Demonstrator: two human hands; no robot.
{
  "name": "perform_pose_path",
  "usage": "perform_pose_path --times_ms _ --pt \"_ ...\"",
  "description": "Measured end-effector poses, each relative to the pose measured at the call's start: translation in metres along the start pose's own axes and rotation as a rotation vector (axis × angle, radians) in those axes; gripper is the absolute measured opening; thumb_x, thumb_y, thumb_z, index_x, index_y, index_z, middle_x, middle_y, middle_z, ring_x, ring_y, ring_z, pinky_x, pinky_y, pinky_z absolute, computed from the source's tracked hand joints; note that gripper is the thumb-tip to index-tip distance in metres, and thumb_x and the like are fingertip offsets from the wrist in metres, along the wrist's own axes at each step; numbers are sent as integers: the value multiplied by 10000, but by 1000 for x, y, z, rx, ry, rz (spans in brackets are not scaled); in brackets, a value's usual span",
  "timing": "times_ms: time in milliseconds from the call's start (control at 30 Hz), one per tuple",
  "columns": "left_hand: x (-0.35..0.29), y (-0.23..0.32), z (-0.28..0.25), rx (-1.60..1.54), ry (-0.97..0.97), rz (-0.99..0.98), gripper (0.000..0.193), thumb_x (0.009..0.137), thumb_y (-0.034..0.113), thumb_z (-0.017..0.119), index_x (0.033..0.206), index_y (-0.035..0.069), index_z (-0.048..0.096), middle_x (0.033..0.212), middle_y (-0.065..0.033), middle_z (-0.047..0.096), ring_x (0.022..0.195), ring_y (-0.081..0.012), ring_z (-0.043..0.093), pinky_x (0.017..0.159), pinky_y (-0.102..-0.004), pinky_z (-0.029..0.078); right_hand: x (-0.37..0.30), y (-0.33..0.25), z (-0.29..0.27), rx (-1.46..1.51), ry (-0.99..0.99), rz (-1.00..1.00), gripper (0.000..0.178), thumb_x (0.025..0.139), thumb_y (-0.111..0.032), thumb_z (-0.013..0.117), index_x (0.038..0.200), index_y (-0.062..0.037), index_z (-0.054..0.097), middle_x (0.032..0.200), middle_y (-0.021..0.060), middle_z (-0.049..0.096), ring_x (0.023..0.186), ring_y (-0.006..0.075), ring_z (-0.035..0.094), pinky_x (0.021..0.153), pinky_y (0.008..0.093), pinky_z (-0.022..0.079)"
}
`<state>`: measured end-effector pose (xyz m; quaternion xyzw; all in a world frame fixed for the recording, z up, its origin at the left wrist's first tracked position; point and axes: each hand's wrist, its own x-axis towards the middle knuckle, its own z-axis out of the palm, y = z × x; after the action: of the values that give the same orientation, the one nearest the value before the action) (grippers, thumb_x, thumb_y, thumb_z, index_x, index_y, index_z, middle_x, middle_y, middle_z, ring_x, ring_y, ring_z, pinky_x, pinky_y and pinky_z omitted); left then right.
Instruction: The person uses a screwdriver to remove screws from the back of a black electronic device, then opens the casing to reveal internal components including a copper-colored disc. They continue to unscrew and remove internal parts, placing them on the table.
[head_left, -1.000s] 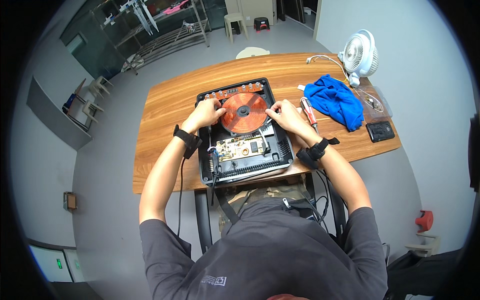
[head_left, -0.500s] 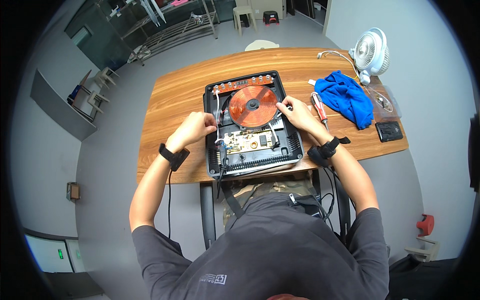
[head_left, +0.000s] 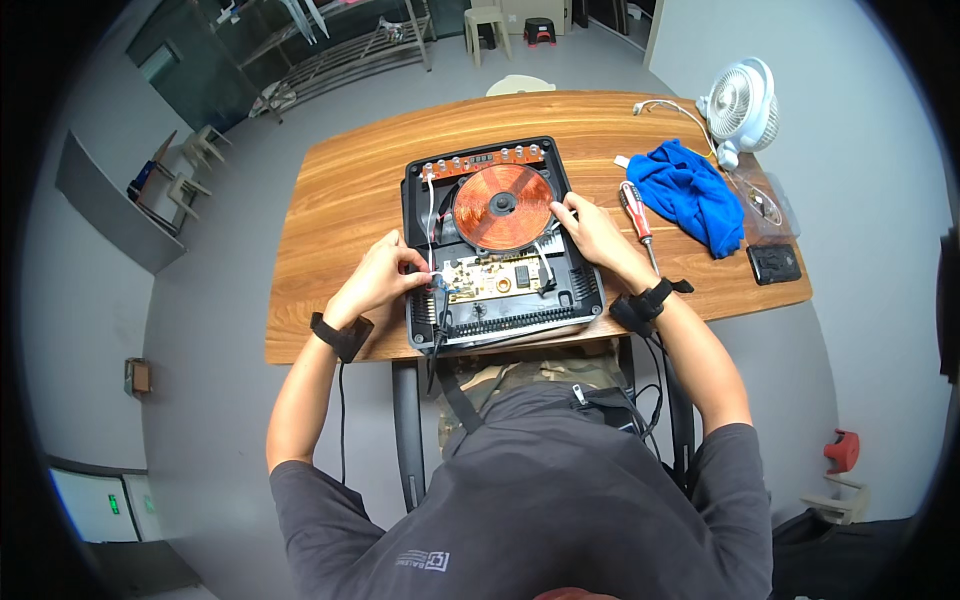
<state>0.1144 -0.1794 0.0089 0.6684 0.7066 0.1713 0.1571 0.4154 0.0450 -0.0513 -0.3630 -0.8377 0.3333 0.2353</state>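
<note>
With our left hand (head_left: 380,281), we pinch the white cable's (head_left: 431,225) near end beside the circuit board (head_left: 482,283) in the open black housing (head_left: 520,316), on the table's (head_left: 340,200) near side; we should keep it slack and guide it squarely. Our right hand (head_left: 592,232) meets the copper coil's (head_left: 484,212) right rim; whether it pinches, we cannot tell. Since the earlier frame, our left hand has moved nearer

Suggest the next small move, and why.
Perhaps have the left hand gently test the thin white cable at its lower end: that hand is right there, beside the cream rectangular circuit board, and I can't see whether the end is seated.
</note>
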Motion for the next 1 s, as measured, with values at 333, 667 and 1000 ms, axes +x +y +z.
perform_pose_path --times_ms 333,667,1000 --pt "-6 1 14 -16 89 -15 180 763 174 865 887 65 793 866 -79 496 854 -238 538 762 -355 464 -2 -3 2 26 -6 10 425 1051 -453 520 1020 -35 590 883 282 678 901 507 641 742 554 482" --pt "-7 8 13 -58 105 -3 162 808 178 832 884 49 769 885 -98 523 850 -265 556 770 -373 477 -4 -6 -1 80 -2 -4 409 1054 -431 525 1022 -28 585 911 285 678 924 498 645 761 529 488" --pt "-12 8 13 -7 122 7 159 803 158 828 890 41 765 872 -103 518 843 -263 559 762 -370 478 8 -17 -49 -53 -71 60 499 1001 -412 622 1283 -4 570 967 210 683 962 351 687 844 454 533"
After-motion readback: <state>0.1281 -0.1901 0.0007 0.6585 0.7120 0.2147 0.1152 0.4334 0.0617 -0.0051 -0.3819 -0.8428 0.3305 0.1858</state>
